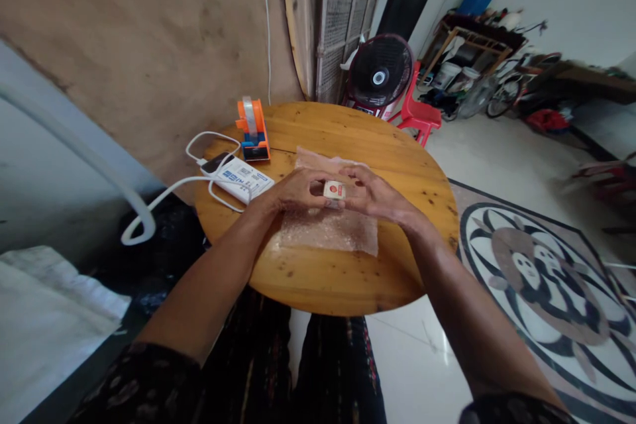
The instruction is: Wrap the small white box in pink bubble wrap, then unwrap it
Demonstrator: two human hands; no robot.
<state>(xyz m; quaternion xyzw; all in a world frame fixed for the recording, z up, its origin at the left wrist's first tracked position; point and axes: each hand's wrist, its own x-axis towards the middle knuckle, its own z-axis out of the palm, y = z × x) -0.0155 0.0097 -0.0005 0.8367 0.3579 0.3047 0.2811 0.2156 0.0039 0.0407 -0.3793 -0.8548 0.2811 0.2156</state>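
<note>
A small white box with a red round mark (334,190) sits between my two hands over a sheet of bubble wrap (330,228) spread on a round wooden table (348,278). My left hand (295,190) grips the box's left side with its fingers curled on top. On the box's right side, my right hand (375,195) pinches it. Both forearms reach in from the bottom of the view.
An orange and blue tape dispenser (254,130) stands at the table's back left. A white power strip (241,179) with a phone and white cables lies next to it. A black fan (379,76) and a red plastic chair (420,114) stand behind the table.
</note>
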